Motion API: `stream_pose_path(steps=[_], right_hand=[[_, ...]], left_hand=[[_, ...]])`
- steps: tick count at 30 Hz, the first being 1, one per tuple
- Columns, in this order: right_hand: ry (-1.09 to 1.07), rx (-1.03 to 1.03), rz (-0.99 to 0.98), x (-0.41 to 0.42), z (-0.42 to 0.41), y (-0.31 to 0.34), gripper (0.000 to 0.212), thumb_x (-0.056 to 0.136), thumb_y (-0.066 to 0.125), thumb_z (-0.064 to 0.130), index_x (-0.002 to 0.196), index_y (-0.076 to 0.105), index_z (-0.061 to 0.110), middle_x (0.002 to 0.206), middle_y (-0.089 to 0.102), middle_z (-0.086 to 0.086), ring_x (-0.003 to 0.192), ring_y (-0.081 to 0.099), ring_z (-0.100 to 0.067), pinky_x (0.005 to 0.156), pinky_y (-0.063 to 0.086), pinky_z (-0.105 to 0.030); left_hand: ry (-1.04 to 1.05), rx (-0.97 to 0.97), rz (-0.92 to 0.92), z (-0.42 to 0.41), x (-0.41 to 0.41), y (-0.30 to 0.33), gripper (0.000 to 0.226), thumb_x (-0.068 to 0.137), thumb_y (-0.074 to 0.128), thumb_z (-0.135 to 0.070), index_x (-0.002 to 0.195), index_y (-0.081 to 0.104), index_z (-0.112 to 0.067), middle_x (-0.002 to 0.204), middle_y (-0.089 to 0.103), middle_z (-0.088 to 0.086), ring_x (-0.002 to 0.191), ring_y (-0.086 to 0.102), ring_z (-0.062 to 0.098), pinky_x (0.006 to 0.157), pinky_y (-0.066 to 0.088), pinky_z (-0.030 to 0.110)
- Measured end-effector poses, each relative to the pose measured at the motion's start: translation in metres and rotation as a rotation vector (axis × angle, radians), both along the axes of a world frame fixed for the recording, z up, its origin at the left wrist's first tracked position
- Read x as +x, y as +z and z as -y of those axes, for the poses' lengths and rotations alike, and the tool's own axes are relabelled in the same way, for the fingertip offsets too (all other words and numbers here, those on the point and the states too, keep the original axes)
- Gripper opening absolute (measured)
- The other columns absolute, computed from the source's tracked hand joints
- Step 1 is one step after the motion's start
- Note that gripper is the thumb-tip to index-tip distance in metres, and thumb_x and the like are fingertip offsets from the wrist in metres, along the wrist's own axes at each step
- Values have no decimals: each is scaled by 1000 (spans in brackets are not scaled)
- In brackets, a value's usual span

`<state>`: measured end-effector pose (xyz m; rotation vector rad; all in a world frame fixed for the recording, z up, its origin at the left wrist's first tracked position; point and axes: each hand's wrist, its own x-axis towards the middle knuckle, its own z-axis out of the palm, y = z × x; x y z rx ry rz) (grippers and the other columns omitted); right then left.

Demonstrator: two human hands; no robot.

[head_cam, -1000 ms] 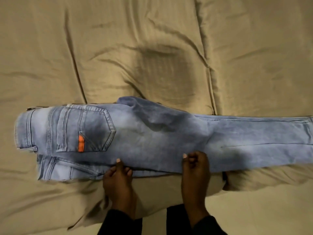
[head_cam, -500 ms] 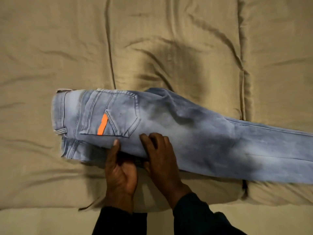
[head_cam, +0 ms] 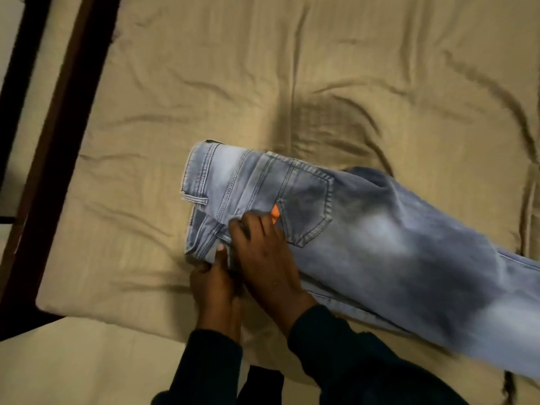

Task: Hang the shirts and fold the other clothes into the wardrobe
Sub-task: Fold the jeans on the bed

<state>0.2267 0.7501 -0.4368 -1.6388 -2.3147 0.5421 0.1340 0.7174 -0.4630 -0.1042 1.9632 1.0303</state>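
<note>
Light blue jeans (head_cam: 365, 229), folded lengthwise, lie across the tan bed (head_cam: 204, 83), waistband toward the left. The right hand (head_cam: 263, 258) presses flat, fingers spread, beside the back pocket (head_cam: 304, 200). The left hand (head_cam: 214, 285) pinches the near waistband edge.

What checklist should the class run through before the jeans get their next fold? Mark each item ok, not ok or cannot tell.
1. Jeans folded lengthwise, one leg on the other: ok.
2. Waistband edges aligned: not ok; the lower layer sticks out near the left hand.
3. Right hand resting on the denim by the back pocket: ok.
4. Left hand fingers holding the lower waistband edge: cannot tell, since the frame is blurred.
5. Leg ends lying straight: cannot tell, because they run out of view.
6. Bedsheet under the jeans smooth: not ok, as it is wrinkled.
</note>
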Motion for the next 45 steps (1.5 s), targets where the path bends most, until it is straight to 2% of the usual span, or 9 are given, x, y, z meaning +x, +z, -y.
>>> stream_pose_path(steps=[2, 7, 10, 21, 24, 28, 34, 38, 45], right_hand=[[-30, -35, 57, -14, -14, -4, 54, 82, 65, 30, 129, 52, 6, 119, 54, -18, 104, 50, -33, 84, 44, -41], [-100, 27, 91, -17, -39, -16, 49, 84, 70, 25, 128, 55, 10, 111, 55, -15, 95, 52, -31, 77, 47, -41], [-61, 46, 81, -12, -43, -21, 46, 82, 75, 31, 121, 60, 13, 105, 58, -11, 92, 54, -28, 72, 46, -36], [-14, 88, -286, -2, -23, 20, 39, 87, 52, 24, 119, 69, 9, 93, 57, -6, 74, 53, -17, 58, 45, -27], [84, 82, -144, -14, 4, 2, 42, 84, 52, 22, 121, 69, 11, 89, 57, -7, 72, 55, -24, 54, 46, -31], [132, 25, 51, -36, 34, -34, 53, 82, 71, 16, 132, 58, 10, 99, 59, -7, 84, 60, -25, 60, 48, -32], [39, -158, -239, -16, 21, -15, 32, 92, 51, 27, 119, 64, 14, 104, 59, -4, 87, 61, -22, 68, 53, -33], [-253, 8, -360, 50, -1, 12, 24, 96, 52, 21, 105, 68, 7, 103, 63, -8, 95, 58, -21, 87, 47, -33], [-550, 45, -55, 178, -45, 6, 28, 95, 56, 30, 105, 68, 6, 101, 69, -15, 97, 59, -36, 85, 42, -39]], left_hand=[[-34, 97, 36, -8, -12, 1, 32, 92, 70, -26, 113, 69, -2, 90, 69, 19, 60, 65, 22, 49, 53, 26], [-200, 343, -52, -21, -37, 0, 48, 83, 79, -27, 127, 65, -10, 121, 71, 14, 113, 67, 33, 100, 51, 49], [-188, 319, -159, -23, -52, -3, 63, 73, 82, -52, 118, 66, -11, 111, 73, 15, 105, 69, 37, 92, 56, 56], [-753, 338, -333, -32, -104, -4, 33, 106, 44, -15, 83, 61, -32, 66, 66, -24, 62, 57, -15, 58, 41, 6], [-603, 268, -265, -25, -109, -18, 28, 105, 50, -15, 88, 70, -27, 80, 73, -23, 77, 65, -10, 70, 51, 13], [-205, 216, 84, -13, -96, -7, 61, 91, 36, -67, 97, 68, -15, 86, 77, 7, 80, 72, 25, 70, 59, 41], [-284, 290, -169, -7, -89, -17, 26, 92, 67, -31, 107, 64, -10, 95, 73, 9, 91, 69, 29, 79, 58, 38], [-18, 179, -245, -2, -53, -19, 68, 83, 66, -65, 107, 66, -2, 104, 72, 20, 87, 67, 24, 73, 57, 39], [74, -33, 116, 38, 92, 1, 42, 75, 79, -56, 88, 66, -18, 90, 73, 7, 77, 67, 25, 71, 57, 45]])
